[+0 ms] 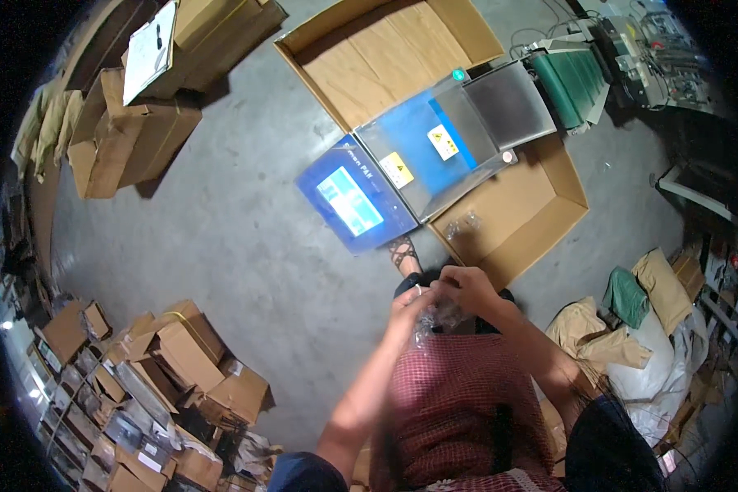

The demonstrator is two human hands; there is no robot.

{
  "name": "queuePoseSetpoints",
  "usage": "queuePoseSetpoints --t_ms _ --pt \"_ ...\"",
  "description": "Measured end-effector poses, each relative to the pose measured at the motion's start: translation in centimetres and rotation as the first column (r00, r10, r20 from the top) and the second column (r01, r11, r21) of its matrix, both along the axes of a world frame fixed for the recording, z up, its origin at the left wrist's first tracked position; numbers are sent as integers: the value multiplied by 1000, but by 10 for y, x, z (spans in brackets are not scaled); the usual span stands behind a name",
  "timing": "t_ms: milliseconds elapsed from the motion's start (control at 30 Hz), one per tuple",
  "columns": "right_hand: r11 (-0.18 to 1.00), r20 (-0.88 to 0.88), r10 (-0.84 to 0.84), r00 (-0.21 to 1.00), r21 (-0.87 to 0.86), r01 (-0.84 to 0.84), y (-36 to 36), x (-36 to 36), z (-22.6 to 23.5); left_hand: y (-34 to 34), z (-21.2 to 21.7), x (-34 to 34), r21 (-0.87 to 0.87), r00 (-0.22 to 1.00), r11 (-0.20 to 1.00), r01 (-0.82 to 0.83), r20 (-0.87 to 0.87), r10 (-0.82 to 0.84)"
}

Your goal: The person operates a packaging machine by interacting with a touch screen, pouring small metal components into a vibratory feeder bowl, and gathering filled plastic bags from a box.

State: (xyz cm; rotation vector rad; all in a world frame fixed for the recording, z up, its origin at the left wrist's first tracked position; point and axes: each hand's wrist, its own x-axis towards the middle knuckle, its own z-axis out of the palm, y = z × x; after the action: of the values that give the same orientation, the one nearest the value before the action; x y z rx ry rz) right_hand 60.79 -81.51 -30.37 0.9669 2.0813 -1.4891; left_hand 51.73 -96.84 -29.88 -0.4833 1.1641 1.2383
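Head view gives me a pair of bare hands meeting just above the person's lap, over a red checked cloth [467, 398], with a crinkled clear plastic packet [423, 334] between them. The left hand [408, 305] is drawn nearly closed, thumb and fingers pinching the plastic's upper left part. The right hand [467, 289] arches over from the right, its fingers bent and their tips gathered on the same packet; exactly which fingers bear on it I cannot tell. Part of the packet hangs below the left hand, and what it contains is too small to make out.

I judge it light and soft, a thin film that will crease, slide between smooth fingertips and perhaps tear if tugged hard. A pinch on its gathered upper edge, one hand at each side, looks the surest hold, leaving the loose lower part unsqueezed.

Just beyond the hands, to the right, stands an open carton [567, 211] with a few small clear packets [466, 225] lying in its near left part. Next to it, on the far left side, is a blue-and-steel machine [422, 143] with a lit screen [349, 199], and beyond that a larger open carton [377, 45].
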Motion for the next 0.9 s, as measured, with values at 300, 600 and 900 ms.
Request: queuePoseSetpoints --t_ms 300,600,900 --pt "982 7 -17 1000 -186 18 2 -14 16 -8 -4 -6 52 990 998 25 -137 -18" --pt "995 3 -95 996 -28 95 -3 -13 15 -12 0 -1 20 997 999 30 64 -31" --pt "859 5 -410 912 -335 388 -6 -5 -1 0 5 -13 71 999 997 -36 34 33"
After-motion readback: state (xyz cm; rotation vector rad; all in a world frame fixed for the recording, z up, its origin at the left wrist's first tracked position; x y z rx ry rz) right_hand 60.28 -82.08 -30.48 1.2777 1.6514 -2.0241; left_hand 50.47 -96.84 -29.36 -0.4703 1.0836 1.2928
